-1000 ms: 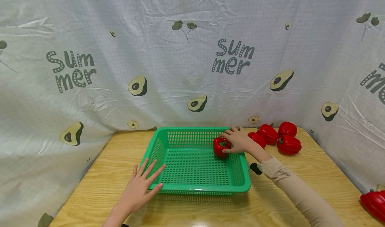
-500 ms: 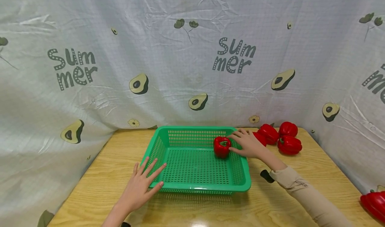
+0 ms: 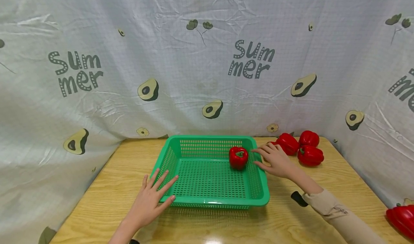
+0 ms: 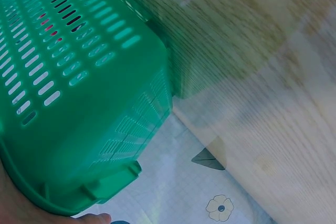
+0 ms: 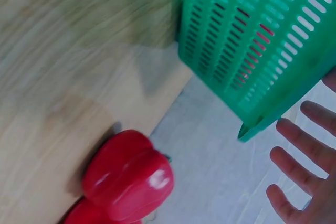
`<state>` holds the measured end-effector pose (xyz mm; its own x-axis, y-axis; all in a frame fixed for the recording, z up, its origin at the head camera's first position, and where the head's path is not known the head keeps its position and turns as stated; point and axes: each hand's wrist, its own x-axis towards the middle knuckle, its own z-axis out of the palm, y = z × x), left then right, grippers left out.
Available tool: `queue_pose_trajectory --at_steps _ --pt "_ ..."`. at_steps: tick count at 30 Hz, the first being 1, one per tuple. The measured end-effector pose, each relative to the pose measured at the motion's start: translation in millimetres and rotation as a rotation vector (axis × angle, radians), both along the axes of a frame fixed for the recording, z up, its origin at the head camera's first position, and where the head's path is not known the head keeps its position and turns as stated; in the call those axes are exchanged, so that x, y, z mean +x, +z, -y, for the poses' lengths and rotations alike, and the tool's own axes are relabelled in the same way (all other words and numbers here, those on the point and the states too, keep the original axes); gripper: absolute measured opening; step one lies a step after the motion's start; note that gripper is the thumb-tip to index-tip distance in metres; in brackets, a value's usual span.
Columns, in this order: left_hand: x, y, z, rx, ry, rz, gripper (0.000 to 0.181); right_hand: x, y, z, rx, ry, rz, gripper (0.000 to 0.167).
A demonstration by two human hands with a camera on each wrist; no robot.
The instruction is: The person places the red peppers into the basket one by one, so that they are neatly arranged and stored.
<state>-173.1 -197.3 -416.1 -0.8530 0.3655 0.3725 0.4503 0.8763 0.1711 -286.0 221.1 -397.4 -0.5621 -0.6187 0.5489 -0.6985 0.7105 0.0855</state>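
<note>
A green plastic basket [image 3: 207, 201] stands on the wooden table, with one red bell pepper [image 3: 238, 158] upright at its right inner side. At the basket's front left corner lies my left hand [image 3: 147, 202], fingers spread over the rim. My right hand [image 3: 276, 161] is at the right rim with its fingers extended and nothing held; whether it touches the rim is unclear. In the right wrist view, its spread fingers [image 5: 304, 163] are beside the basket [image 5: 236, 51], and a red pepper [image 5: 128, 177] lies on the table.
Several red peppers [image 3: 310, 155] lie on the table right of the basket, one partly behind my right hand. Another red pepper [image 3: 402, 219] is at the far right edge. A printed curtain [image 3: 181, 75] hangs behind the table [image 3: 106, 186].
My right hand has let go of the pepper in the basket and moved right, out to the rim. The pepper stays in place. My left hand has barely moved.
</note>
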Motion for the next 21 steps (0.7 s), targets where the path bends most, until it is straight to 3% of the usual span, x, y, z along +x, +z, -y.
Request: queue_pose_trajectory --at_steps 21 --pt "1.3 1.0 -1.0 0.025 0.000 0.009 0.056 5.7 -13.8 -34 -0.078 -0.160 0.036 0.048"
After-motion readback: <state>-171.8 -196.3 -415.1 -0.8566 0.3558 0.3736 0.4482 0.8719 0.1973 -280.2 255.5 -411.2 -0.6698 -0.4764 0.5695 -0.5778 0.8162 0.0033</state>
